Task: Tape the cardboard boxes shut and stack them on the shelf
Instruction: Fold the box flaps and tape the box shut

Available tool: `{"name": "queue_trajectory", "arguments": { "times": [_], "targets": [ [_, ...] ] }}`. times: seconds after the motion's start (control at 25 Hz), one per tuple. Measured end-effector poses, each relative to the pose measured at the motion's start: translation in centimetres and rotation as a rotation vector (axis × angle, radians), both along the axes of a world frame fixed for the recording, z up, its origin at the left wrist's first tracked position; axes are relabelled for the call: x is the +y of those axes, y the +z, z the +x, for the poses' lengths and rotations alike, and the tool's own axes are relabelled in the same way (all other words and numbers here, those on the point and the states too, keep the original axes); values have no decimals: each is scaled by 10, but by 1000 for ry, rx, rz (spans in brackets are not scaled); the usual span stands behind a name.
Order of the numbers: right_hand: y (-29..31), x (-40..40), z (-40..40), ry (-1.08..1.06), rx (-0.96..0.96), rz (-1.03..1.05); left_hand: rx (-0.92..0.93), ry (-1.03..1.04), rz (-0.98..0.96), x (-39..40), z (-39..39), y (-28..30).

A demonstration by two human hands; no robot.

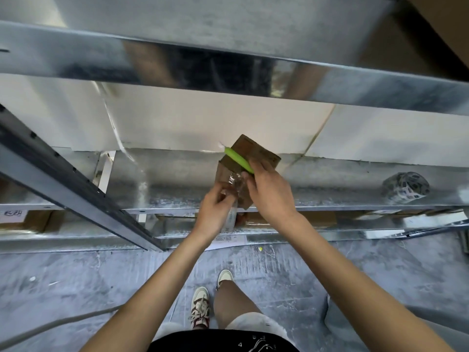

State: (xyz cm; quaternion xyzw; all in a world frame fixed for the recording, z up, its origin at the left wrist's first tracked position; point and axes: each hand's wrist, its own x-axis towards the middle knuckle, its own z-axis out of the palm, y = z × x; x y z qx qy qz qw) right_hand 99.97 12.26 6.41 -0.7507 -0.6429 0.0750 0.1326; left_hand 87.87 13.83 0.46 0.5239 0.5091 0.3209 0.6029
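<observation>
Because the small cardboard box (247,168) stood on edge near the front lip of the metal shelf (330,179), just above the middle of the frame, it looked light and easily tipped, a thin brown carton whose walls would probably dent under a hard squeeze. The right hand (269,186) lay against its near right side and gripped a bright green tool (238,158), likely a cutter, which crossed the box's upper face. The left hand (215,207) pinched a crumpled strip of clear tape (234,182) against the box's lower front, and a pale, narrow object hung below those fingers, too blurred to identify. That tape appeared slippery and prone to sticking to itself, so it would best be held by its free end and pulled taut, while the box would best be taken across its two broad faces rather than by a flap. Dark print marked the box's top panel, but it could not be read. A roll with a black-and-white pattern (406,186) sat on the same shelf at the right of the frame. A white label (14,213) with dark characters at the left edge and a printed sheet (228,239) below the hands were both illegible.
</observation>
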Motion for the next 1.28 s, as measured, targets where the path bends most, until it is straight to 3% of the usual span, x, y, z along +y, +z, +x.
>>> {"name": "queue_trajectory", "arguments": {
  "times": [0.2,0.32,0.4,0.56,0.72,0.84,1.0,1.28],
  "targets": [
    [-6,5,15,96,21,31,186,0,122,5,3,-6],
    [-10,8,21,126,22,71,356,84,305,3,2,-11],
    [-13,7,23,139,2,88,305,120,377,3,-1,-11],
    [-12,6,22,171,108,86,-9,24,167,10,-2,-13],
    [7,-17,24,110,345,187,-24,69,153,13,7,-15],
    [14,-50,25,194,276,161,2,39,175,13,13,-16],
    [24,-57,22,201,-56,-128,3,35,205,14,17,-21],
    [39,-37,12,164,-179,-219,-20,39,247,13,19,-24]
  ]
}}
